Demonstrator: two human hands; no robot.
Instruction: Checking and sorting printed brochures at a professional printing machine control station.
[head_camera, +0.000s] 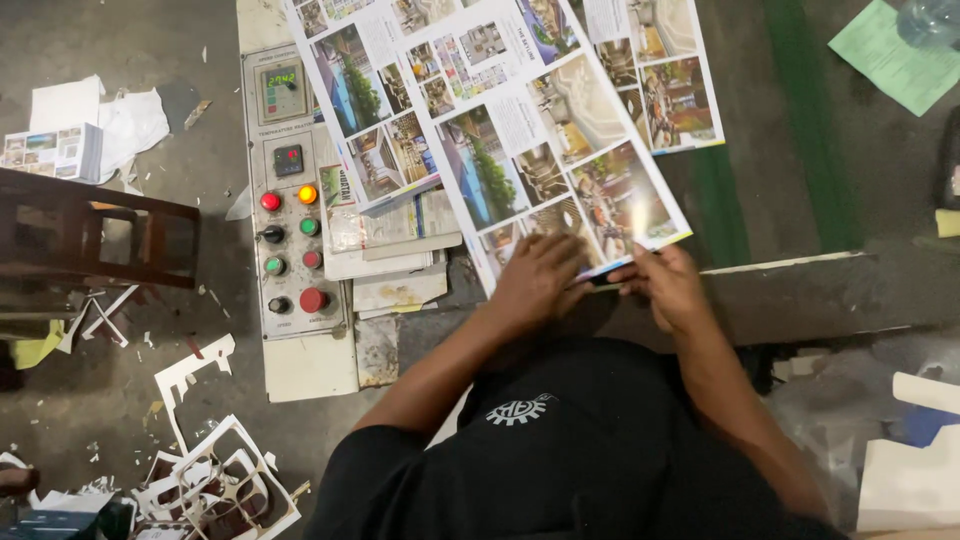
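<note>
We look straight down over our own chest at a large printed sheet (560, 150) covered in colour photos, lying on a dark work surface with its long axis running away from us and tilted up to the left. Its near edge sits right under our hands, so the sheet stretches forward from both of them. Our left hand (535, 275) lies flat on the near corner, fingers spread loosely and pressing the paper down, gripping nothing. Our right hand (668, 285) is at the same near edge, just to the right, with thumb and fingertips pinched narrow on the paper's border or on a small dark thing there; we cannot tell which. Both hands are about equally near the sheet, almost touching each other. A second printed sheet (670, 80) lies beyond, partly under the first and cut off at the top. To the left stands a pale control panel (290, 200) with red, green and yellow buttons, and a stack of papers (395, 260) sits between it and the sheet. White cardboard scraps (215, 480) litter the floor at lower left. The sheet's far end runs out of view
</note>
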